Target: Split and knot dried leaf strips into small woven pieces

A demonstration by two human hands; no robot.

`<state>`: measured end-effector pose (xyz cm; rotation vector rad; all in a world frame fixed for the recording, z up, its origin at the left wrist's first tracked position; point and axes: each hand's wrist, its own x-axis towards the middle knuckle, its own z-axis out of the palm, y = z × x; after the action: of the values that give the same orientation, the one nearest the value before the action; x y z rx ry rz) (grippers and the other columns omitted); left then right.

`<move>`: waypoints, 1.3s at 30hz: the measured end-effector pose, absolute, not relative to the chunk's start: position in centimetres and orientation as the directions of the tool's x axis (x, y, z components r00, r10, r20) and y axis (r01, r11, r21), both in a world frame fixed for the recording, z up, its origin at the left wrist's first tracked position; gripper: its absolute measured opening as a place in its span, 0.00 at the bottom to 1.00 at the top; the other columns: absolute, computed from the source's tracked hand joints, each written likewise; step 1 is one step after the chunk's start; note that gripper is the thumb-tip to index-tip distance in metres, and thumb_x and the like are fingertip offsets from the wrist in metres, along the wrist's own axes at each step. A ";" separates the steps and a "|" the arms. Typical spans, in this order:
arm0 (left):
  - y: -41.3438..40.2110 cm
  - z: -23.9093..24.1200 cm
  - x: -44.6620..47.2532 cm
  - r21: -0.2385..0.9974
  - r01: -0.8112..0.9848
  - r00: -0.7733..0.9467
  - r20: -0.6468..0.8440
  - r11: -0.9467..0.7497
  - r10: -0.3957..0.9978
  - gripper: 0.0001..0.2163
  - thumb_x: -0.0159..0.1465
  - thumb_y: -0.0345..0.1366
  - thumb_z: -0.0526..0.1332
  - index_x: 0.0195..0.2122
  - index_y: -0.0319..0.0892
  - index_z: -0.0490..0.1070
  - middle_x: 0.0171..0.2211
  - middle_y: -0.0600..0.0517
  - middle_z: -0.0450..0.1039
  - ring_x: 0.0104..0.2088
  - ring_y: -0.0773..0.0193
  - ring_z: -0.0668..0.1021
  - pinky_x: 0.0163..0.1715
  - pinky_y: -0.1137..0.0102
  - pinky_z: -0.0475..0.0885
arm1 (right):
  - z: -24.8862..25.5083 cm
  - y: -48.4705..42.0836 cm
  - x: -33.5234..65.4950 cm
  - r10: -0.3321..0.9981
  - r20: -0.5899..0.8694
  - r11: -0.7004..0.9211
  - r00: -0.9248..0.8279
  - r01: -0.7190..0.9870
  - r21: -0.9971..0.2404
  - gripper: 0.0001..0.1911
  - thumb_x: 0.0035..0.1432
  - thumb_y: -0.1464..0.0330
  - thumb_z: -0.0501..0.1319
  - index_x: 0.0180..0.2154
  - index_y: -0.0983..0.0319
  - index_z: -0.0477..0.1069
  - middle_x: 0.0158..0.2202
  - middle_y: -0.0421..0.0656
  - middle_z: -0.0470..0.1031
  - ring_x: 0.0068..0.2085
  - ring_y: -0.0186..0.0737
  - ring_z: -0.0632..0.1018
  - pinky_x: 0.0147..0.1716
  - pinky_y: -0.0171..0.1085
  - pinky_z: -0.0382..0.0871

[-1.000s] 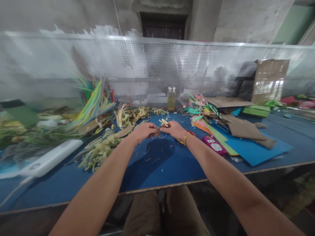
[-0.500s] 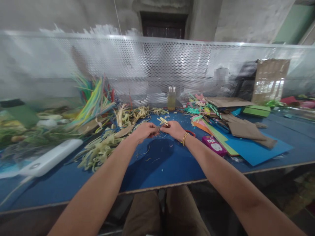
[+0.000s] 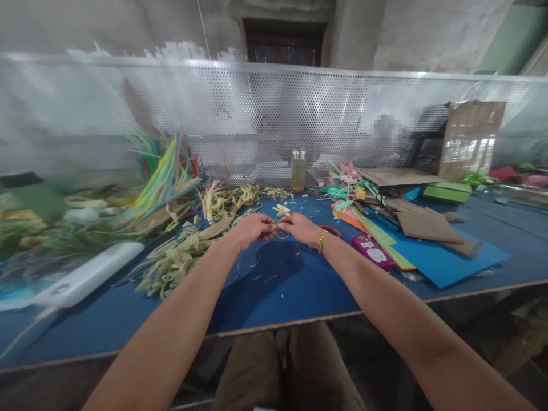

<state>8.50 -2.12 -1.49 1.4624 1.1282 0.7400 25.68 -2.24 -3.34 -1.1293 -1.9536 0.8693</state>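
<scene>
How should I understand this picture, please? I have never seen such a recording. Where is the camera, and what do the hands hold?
There is no machine here: you see a person's own bare left hand and right hand. The camera is worn on the head and looks forward and down, so the forearms reach in from the bottom.

On the blue table, pale strips and a white bar lie to the left. A bottle stands behind the hands. To the right are a purple box and blue paper.

The fingers meet in front. The right hand seems to hold a pale piece; what the left pinches is too small to tell.
</scene>
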 end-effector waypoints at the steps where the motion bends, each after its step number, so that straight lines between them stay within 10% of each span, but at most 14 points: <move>1: -2.1 -1.4 8.5 0.972 0.224 0.366 -0.150 0.070 0.919 0.09 0.47 0.34 0.68 0.23 0.40 0.69 0.22 0.54 0.71 0.22 0.72 0.70 0.25 0.75 0.63 | -3.4 -2.2 25.7 0.894 0.225 0.377 -0.386 0.380 -0.845 0.07 0.52 0.69 0.56 0.25 0.65 0.67 0.20 0.36 0.64 0.25 0.30 0.63 0.28 0.33 0.56; 7: -2.2 -1.0 8.2 0.971 0.022 0.484 -0.217 0.236 0.848 0.09 0.49 0.29 0.68 0.26 0.39 0.67 0.23 0.53 0.71 0.24 0.71 0.73 0.26 0.76 0.65 | -3.5 -2.3 25.9 0.846 0.156 0.174 -0.509 -0.013 -0.985 0.12 0.48 0.62 0.62 0.27 0.65 0.66 0.23 0.37 0.65 0.26 0.30 0.64 0.29 0.33 0.58; 17: -3.1 0.1 7.7 0.943 -0.061 0.620 -0.222 0.328 0.753 0.07 0.53 0.28 0.65 0.31 0.40 0.68 0.26 0.52 0.71 0.28 0.70 0.74 0.29 0.74 0.67 | -1.7 -3.7 27.0 0.804 0.062 -0.056 -0.591 -0.179 -0.982 0.13 0.42 0.63 0.68 0.25 0.64 0.67 0.24 0.39 0.68 0.28 0.32 0.68 0.38 0.37 0.64; 39: -2.3 -1.3 8.8 0.985 0.171 0.326 -0.051 -0.006 0.944 0.11 0.47 0.38 0.67 0.24 0.40 0.67 0.22 0.54 0.69 0.23 0.71 0.69 0.26 0.73 0.64 | -3.2 -2.3 26.0 0.911 0.304 0.380 -0.278 0.283 -0.881 0.10 0.47 0.64 0.61 0.27 0.66 0.69 0.22 0.37 0.68 0.24 0.29 0.66 0.26 0.31 0.59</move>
<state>8.84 -2.29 -1.31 1.4546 1.0853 0.8553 26.00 -2.27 -3.20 -1.0478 -1.7738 0.9120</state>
